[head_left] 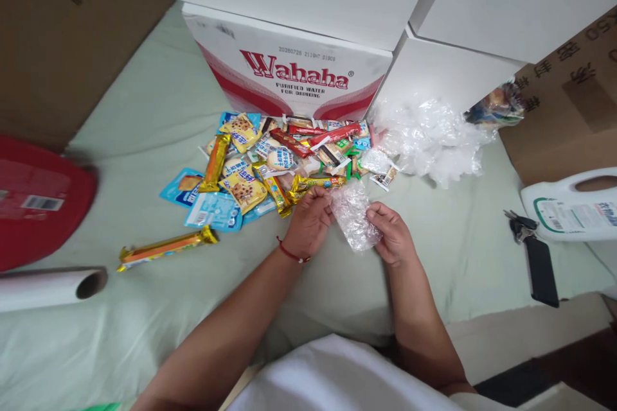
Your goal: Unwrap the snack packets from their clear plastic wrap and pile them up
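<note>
Between my two hands is a crinkled clear plastic bag [355, 215], held above the pale green sheet. My left hand [311, 221], with a red string bracelet at the wrist, pinches the bag's upper left edge. On the other side my right hand [391, 232] grips its right edge between thumb and fingers. Whether anything is inside the bag I cannot tell. Just beyond my hands lies a pile of wrapped snacks [244, 189] in yellow, blue, red and white packets. To the right of the pile is a heap of clear plastic bags [429, 138].
A Wahaha water carton [294, 67] stands behind the snacks. One yellow-wrapped bar [166, 248] lies apart at left, near a white roll [43, 289] and a red object [41, 199]. At right are a white jug [573, 205], keys [521, 226], and a black phone-like object [540, 270].
</note>
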Available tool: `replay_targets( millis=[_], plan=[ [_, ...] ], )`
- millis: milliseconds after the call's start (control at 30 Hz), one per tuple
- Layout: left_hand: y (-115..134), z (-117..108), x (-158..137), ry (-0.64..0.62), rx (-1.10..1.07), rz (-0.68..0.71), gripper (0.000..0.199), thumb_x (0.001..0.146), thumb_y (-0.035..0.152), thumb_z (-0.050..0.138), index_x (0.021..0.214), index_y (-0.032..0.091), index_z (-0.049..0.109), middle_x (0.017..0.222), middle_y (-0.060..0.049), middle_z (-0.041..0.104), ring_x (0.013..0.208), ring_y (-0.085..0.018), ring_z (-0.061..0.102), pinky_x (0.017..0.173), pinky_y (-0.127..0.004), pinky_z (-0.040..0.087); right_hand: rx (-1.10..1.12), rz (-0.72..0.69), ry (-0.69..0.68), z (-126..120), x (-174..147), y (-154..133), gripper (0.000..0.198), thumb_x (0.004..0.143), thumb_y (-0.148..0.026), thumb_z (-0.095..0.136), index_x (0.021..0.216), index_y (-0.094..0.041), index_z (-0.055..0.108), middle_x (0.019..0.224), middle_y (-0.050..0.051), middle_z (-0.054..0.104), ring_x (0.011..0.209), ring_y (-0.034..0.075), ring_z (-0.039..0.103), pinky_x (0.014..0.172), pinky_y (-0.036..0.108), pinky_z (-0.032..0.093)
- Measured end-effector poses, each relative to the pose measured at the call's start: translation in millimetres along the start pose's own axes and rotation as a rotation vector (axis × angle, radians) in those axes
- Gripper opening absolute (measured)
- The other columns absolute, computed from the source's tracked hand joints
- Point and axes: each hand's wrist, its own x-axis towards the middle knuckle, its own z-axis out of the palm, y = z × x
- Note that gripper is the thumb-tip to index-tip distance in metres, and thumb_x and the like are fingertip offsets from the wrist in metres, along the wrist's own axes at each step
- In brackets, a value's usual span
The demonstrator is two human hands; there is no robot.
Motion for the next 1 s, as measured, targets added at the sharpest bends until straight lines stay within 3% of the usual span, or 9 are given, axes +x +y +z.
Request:
replay_targets(
  millis=[100, 200, 333, 433, 500, 633, 733, 867, 1000],
  plan=[
    [-4.2, -0.5, -0.7, 0.043, 0.086, 0.125, 0.037, 0.071, 0.035, 0.083, 0.084, 0.024, 0.049, 0.079, 0.005, 0.055, 0.071, -0.011, 0.054, 0.072, -0.027, 0.050, 0.049, -0.016, 0.021, 3.3, 0.1, -1.2, 0.040, 0.061, -0.045, 0.096, 0.077, -0.019, 0.069, 0.066, -0.004, 0.060, 0.054, 0.009, 0.047, 0.051, 0.022, 0.038],
    [-10.1, -0.9, -10.6, 0.121, 0.362, 0.455, 0.031, 0.077, 0.030, 0.081, 0.091, 0.025, 0.054, 0.101, -0.001, 0.061, 0.092, -0.017, 0.061, 0.085, -0.032, 0.050, 0.044, -0.168, 0.191, 4.6, 3.7, -0.9, 0.041, 0.063, -0.045, 0.094, 0.077, -0.020, 0.065, 0.061, -0.007, 0.052, 0.049, 0.007, 0.039, 0.043, 0.021, 0.030],
    [-17.8, 0.0, -27.4, -0.038, 0.861, 0.775, 0.021, 0.081, 0.031, 0.079, 0.096, 0.025, 0.065, 0.107, -0.006, 0.064, 0.104, -0.024, 0.060, 0.099, -0.041, 0.045, -0.026, -0.305, 0.372, 3.6, 8.6, 4.0, 0.043, 0.069, -0.050, 0.090, 0.076, -0.022, 0.059, 0.061, -0.008, 0.049, 0.047, 0.007, 0.036, 0.039, 0.022, 0.028],
    [-22.5, 1.8, -30.0, -0.212, 1.091, 0.786, 0.026, 0.081, 0.037, 0.078, 0.103, 0.026, 0.071, 0.109, -0.009, 0.068, 0.104, -0.027, 0.060, 0.097, -0.045, 0.044, -0.073, -0.299, 0.351, 4.5, 9.5, 9.6, 0.042, 0.072, -0.052, 0.088, 0.078, -0.022, 0.058, 0.062, -0.008, 0.047, 0.048, 0.008, 0.037, 0.040, 0.022, 0.031],
    [-23.4, 1.8, -26.7, -0.266, 1.136, 0.745, 0.015, 0.088, 0.035, 0.071, 0.100, 0.026, 0.074, 0.102, -0.008, 0.070, 0.099, -0.026, 0.060, 0.093, -0.043, 0.044, -0.091, -0.283, 0.308, 6.0, 9.4, 12.8, 0.042, 0.074, -0.053, 0.086, 0.078, -0.022, 0.057, 0.061, -0.009, 0.046, 0.047, 0.008, 0.036, 0.040, 0.023, 0.030],
    [-19.5, -1.6, -18.9, -0.237, 1.055, 0.630, 0.019, 0.098, 0.032, 0.058, 0.090, 0.026, 0.073, 0.082, -0.005, 0.067, 0.085, -0.023, 0.059, 0.085, -0.038, 0.045, -0.083, -0.263, 0.254, 8.3, 9.3, 14.4, 0.044, 0.077, -0.056, 0.084, 0.075, -0.022, 0.056, 0.057, -0.009, 0.044, 0.046, 0.007, 0.033, 0.042, 0.023, 0.027],
    [-17.0, -2.6, -17.5, -0.192, 1.004, 0.640, 0.013, 0.092, 0.036, 0.068, 0.097, 0.026, 0.074, 0.092, -0.006, 0.069, 0.093, -0.024, 0.061, 0.089, -0.039, 0.047, -0.047, -0.243, 0.255, 8.8, 9.4, 12.5, 0.047, 0.075, -0.058, 0.085, 0.074, -0.022, 0.055, 0.056, -0.009, 0.045, 0.046, 0.007, 0.032, 0.043, 0.023, 0.025],
    [-19.2, -1.9, -17.8, -0.307, 1.017, 0.672, 0.018, 0.086, 0.038, 0.075, 0.101, 0.027, 0.077, 0.100, -0.007, 0.070, 0.098, -0.026, 0.060, 0.093, -0.042, 0.047, -0.045, -0.240, 0.244, 8.7, 9.6, 11.8, 0.048, 0.074, -0.057, 0.086, 0.073, -0.022, 0.054, 0.056, -0.009, 0.045, 0.045, 0.006, 0.032, 0.043, 0.022, 0.026],
    [-20.6, -3.7, -15.8, -0.303, 0.946, 0.532, 0.016, 0.094, 0.033, 0.064, 0.090, 0.026, 0.077, 0.084, -0.004, 0.068, 0.079, -0.020, 0.059, 0.076, -0.033, 0.047, -0.046, -0.232, 0.221, 8.2, 10.3, 12.6, 0.048, 0.073, -0.057, 0.087, 0.074, -0.022, 0.054, 0.053, -0.010, 0.046, 0.044, 0.006, 0.035, 0.041, 0.021, 0.025]
  ],
)
